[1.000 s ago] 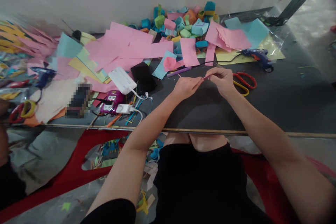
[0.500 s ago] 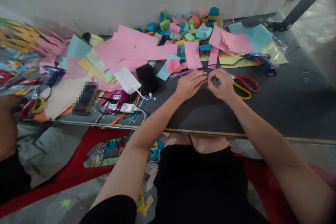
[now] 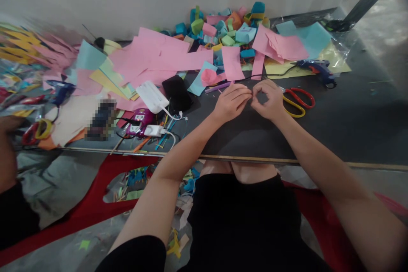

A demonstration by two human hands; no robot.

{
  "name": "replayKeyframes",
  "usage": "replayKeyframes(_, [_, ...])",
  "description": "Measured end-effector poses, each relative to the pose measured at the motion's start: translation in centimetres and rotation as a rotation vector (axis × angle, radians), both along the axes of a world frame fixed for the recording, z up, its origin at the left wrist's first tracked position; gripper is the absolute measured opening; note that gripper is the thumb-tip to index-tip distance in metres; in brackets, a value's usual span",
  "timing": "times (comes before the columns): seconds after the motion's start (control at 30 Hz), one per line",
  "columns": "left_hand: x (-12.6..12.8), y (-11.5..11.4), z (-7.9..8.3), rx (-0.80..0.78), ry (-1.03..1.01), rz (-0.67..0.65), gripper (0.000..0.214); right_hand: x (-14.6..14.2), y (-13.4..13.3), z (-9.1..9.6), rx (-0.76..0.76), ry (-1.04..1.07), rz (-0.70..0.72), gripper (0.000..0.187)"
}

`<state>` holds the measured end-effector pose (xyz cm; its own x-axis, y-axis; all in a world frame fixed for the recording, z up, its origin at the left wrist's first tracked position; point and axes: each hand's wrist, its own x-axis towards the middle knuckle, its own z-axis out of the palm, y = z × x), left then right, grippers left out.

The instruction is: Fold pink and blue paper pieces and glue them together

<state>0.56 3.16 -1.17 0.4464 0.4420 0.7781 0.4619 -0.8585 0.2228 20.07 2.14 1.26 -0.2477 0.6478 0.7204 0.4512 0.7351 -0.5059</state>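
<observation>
My left hand [image 3: 232, 100] and my right hand [image 3: 268, 98] meet at the fingertips above the dark table [image 3: 350, 123]. Both are closed in a pinch; whatever lies between the fingers is too small or hidden to make out. Beside my right hand lie scissors [image 3: 299, 101] with one red and one yellow handle, their blades partly behind that hand. Just beyond my left hand are a purple stick [image 3: 216, 88] and a rolled pink paper piece [image 3: 208, 76] on a light blue sheet [image 3: 196, 83].
Pink sheets [image 3: 159, 53] and small folded paper shapes [image 3: 228, 29] cover the table's back. A glue gun [image 3: 318, 71] lies at right. Left are a white power bank [image 3: 152, 96], a black pouch [image 3: 177, 92], a purple power strip [image 3: 140, 121] and a co-worker's hand [image 3: 11, 125].
The view has shifted slightly. My hands stay pinched together at the fingertips, with only small finger movement. Nothing on the table has visibly been moved.
</observation>
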Motion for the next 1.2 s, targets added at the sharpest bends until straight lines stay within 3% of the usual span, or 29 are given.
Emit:
replayKeyframes(0.33, [0.9, -0.3, 0.3, -0.072, -0.113, 0.055, 0.027, 0.5, 0.4, -0.4, -0.056, 0.019, 0.023, 0.011])
replayKeyframes(0.57, [0.8, -0.5, 0.8, 0.041, -0.157, 0.093, 0.025, 0.3, 0.5, -0.5, 0.021, 0.083, 0.031, 0.011])
replayKeyframes(0.8, [-0.1, -0.4, 1.2, -0.054, -0.2, 0.108, 0.025, 0.9, 0.8, -0.6, -0.039, 0.078, -0.038, 0.009])
replayKeyframes(1.0, [0.3, 0.2, 0.3, 0.119, -0.102, 0.063, 0.025, 0.2, 0.3, -0.5, 0.061, 0.041, -0.036, 0.008])
replayKeyframes(1.2, [0.4, 0.2, -0.1, 0.132, -0.08, 0.021, 0.022, -0.1, 0.4, -0.7, 0.082, -0.019, -0.058, 0.012])
